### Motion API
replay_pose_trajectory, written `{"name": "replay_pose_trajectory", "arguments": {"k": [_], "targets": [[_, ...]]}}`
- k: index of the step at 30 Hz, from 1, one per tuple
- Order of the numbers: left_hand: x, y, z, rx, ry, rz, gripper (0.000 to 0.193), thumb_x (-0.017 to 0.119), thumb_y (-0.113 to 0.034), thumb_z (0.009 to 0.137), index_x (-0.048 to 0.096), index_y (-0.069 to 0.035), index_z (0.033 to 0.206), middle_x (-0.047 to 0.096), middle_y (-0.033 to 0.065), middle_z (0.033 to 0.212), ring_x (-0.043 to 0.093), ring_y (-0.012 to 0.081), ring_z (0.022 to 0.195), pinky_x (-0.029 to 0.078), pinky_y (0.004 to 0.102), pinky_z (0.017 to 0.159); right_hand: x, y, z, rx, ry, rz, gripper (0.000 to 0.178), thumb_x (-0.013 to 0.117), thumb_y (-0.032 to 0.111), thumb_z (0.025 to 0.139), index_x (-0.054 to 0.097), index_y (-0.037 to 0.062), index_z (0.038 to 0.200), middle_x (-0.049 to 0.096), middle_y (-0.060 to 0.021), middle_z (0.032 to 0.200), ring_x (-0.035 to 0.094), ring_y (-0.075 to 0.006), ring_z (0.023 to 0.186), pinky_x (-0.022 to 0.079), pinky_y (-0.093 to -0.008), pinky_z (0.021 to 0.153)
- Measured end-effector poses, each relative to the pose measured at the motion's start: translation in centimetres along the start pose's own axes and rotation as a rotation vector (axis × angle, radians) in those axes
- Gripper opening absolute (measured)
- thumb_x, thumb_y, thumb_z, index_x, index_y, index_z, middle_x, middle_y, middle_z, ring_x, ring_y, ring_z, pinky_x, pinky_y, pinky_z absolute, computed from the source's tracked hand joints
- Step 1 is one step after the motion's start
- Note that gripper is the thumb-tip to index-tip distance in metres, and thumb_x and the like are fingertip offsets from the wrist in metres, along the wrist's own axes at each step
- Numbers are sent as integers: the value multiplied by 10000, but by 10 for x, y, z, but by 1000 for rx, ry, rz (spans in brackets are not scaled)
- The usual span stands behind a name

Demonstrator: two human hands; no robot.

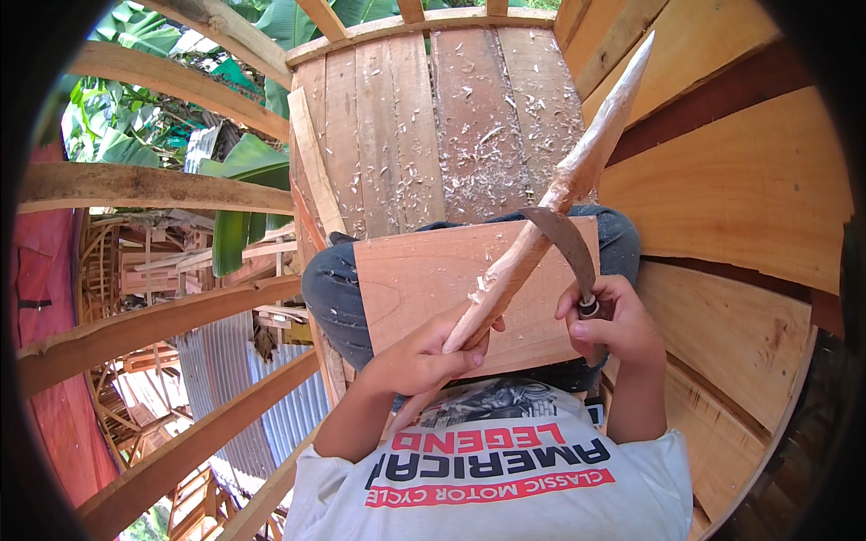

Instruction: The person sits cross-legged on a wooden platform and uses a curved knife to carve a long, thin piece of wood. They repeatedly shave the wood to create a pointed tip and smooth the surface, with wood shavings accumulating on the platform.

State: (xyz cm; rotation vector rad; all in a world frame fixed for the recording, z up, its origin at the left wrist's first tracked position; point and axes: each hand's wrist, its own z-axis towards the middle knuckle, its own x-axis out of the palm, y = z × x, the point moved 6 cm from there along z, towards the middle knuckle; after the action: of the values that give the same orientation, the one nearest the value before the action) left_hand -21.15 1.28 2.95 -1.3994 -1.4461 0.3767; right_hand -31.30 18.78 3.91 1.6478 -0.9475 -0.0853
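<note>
A long pale wooden stick, whittled to a point at its far end, slants up and to the right across my lap. Around its lower part my left hand is closed, and its near end reaches down to my shirt. My right hand grips the dark handle of a sickle with a curved, brownish blade. That blade crosses the stick at about its middle, against or just over the wood. Curled slivers stand up from the stick between the blade and my left hand. A flat wooden board lies across my legs beneath it.
Wood shavings litter the plank floor ahead. On the left runs a slatted wooden railing, with banana leaves and corrugated metal sheets beyond. A plank wall rises close on the right.
</note>
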Motion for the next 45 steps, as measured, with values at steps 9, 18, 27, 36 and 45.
{"name": "replay_pose_trajectory", "arguments": {"k": [9,18,27,36,45], "targets": [[1,-2,13,-93,92,-56,402,595,-89,828,479,-25,1208,439,-24,765,437,71,646,372,220,560,14,-10,-6,119,106,479,301,549,257,971,555,-36,1037,427,-20,591,429,-77,404,339,-214,331],[-5,-2,1,10,199,187,372,519,-36,846,454,-22,1212,447,-11,797,421,88,707,379,235,654,26,-10,-9,142,185,513,348,611,316,937,501,10,811,381,-13,547,336,-57,378,271,-219,306],[-2,12,-3,-86,178,111,417,559,-55,795,464,-8,1198,447,-13,783,430,102,725,378,251,705,4,4,-6,-473,-541,-555,298,625,275,936,492,58,780,411,24,518,356,-46,373,258,-215,314],[-7,23,-9,-110,99,-142,390,625,-107,800,483,-3,1149,436,-25,737,424,93,682,365,249,641,24,-11,-20,185,4,58,181,654,165,907,549,49,816,450,44,523,394,-31,384,286,-219,341],[9,13,-3,-65,176,-14,387,564,-59,808,472,-12,1180,439,-17,771,421,107,714,363,257,688,18,-2,-19,219,-57,176,177,610,171,939,553,18,870,449,11,530,395,-52,383,284,-225,333]]}}
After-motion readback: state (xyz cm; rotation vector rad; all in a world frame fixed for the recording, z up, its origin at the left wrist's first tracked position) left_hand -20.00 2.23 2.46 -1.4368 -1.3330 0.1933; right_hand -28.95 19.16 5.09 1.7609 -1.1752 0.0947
